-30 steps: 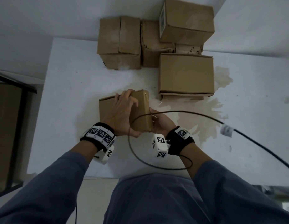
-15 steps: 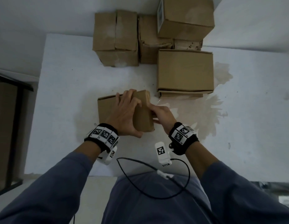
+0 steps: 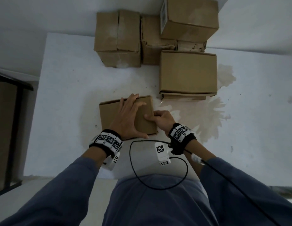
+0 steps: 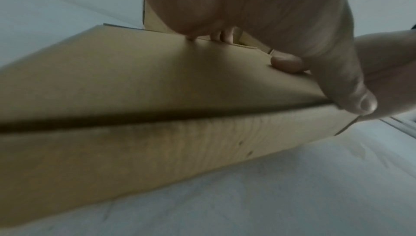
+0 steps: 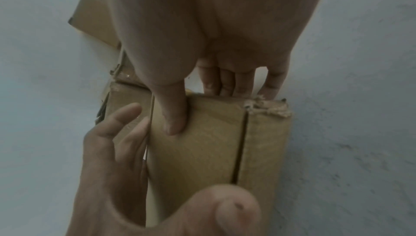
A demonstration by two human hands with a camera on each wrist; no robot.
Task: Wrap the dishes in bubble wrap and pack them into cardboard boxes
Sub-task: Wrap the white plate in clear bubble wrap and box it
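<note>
A small brown cardboard box (image 3: 109, 115) lies on the white table (image 3: 60, 95) in front of me, its top flaps folded down. My left hand (image 3: 127, 116) rests flat on the top with straight fingers, its thumb along the near edge (image 4: 351, 88). My right hand (image 3: 160, 119) grips the box's right end, thumb (image 5: 173, 115) pressed on the top flap (image 5: 202, 151) and fingers curled over the side. No dishes or bubble wrap are visible; the box's contents are hidden.
Several closed cardboard boxes stand at the back of the table: one at the left (image 3: 117, 38), one stacked high (image 3: 189, 15), one nearer (image 3: 188, 72). A brownish stain (image 3: 207, 118) spreads right of my hands. A black cable (image 3: 158, 185) loops over my lap. Dark furniture (image 3: 8, 128) stands left.
My right hand has slid from the box's near right corner up its right end, thumb now on top. The cable has swung off the table toward my body. The left hand stays put.
</note>
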